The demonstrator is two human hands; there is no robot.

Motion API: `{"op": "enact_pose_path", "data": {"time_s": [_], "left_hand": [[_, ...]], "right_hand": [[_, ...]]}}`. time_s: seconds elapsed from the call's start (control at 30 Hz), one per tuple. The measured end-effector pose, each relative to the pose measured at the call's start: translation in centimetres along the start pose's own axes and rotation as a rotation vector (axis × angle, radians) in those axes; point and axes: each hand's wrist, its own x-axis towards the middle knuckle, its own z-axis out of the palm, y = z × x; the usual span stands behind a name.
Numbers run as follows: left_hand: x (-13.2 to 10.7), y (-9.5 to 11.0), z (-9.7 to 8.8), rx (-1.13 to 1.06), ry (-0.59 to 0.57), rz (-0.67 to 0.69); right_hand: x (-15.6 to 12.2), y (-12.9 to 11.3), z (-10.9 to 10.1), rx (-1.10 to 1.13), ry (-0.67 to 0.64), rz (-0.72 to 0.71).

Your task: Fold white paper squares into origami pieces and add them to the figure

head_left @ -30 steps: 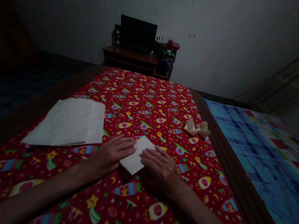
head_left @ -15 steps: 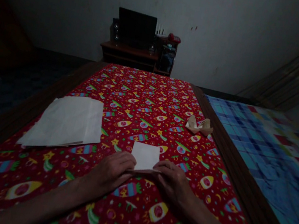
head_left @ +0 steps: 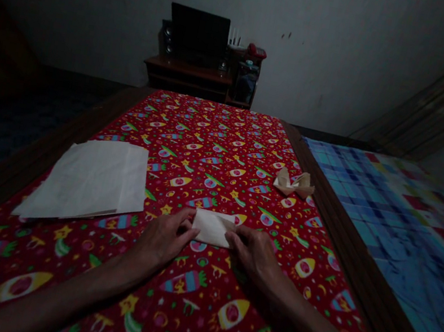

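Observation:
A small folded white paper [head_left: 213, 227] lies on the red patterned cloth [head_left: 215, 153] in front of me. My left hand [head_left: 164, 236] pinches its left edge, fingers curled on the paper. At the right edge, my right hand [head_left: 254, 250] does the same, thumb and fingers pressed on the fold. The paper is folded into a narrow strip with its near flap brought up.
A stack of white sheets [head_left: 88, 179] lies at the left of the cloth. A crumpled beige folded paper [head_left: 294, 183] sits at the right near the wooden edge [head_left: 326, 207]. A blue checked mat [head_left: 401, 220] lies to the right. A dark desk with a monitor [head_left: 201, 42] stands against the wall.
The paper was turned from a diamond position to square, then its near edge was folded up, so it is now a narrower strip. Both hands moved to its side edges.

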Motion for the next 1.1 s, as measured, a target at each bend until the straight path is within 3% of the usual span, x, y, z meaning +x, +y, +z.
{"op": "enact_pose_path", "data": {"time_s": [0.33, 0.7, 0.9, 1.1], "left_hand": [[0.2, -0.3, 0.8, 0.262, 0.073, 0.027], [0.1, -0.1, 1.3, 0.513, 0.145, 0.275], [-0.7, 1.1, 2.4, 0.493, 0.037, 0.54], [-1.7, 1.0, 3.4, 0.457, -0.054, 0.556]], "right_hand": [[1.1, -0.3, 0.2, -0.165, 0.007, -0.003], [1.1, 0.0, 0.4, -0.196, 0.021, -0.045], [1.2, 0.2, 0.5, -0.186, 0.019, -0.032], [1.3, 0.7, 0.7, -0.19, 0.028, -0.074]]}}
